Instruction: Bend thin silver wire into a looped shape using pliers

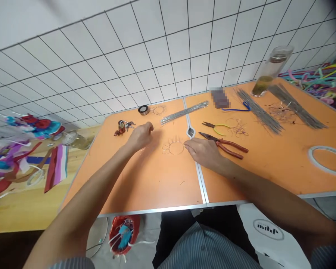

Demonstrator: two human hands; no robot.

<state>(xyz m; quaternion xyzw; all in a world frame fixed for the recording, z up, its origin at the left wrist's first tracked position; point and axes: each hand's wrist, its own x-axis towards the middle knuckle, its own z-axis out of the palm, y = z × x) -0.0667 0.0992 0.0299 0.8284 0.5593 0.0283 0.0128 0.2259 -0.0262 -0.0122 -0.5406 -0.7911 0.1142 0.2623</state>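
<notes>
My left hand (pixel 141 135) rests on the orange table (pixel 145 179) with its fingers curled into a loose fist; what they hold, if anything, I cannot make out. My right hand (pixel 203 151) lies knuckles up just right of a small wire ring with looped petals (pixel 173 147), fingertips touching its edge. Red-handled pliers (pixel 225 145) lie right beside my right hand. Yellow-handled pliers (pixel 217 127) sit a little farther back. A bundle of straight grey wires (pixel 184 112) lies behind the ring.
A tape roll (pixel 143 109), another wire ring (pixel 158 110) and a small red-brown ornament (pixel 123 127) sit at the back left. More wire bundles (pixel 259 110), a glass jar (pixel 271 71), a white ring (pixel 326 158) and coloured pipe cleaners (pixel 322 76) are right. Ribbons (pixel 30 149) cover the left wooden table.
</notes>
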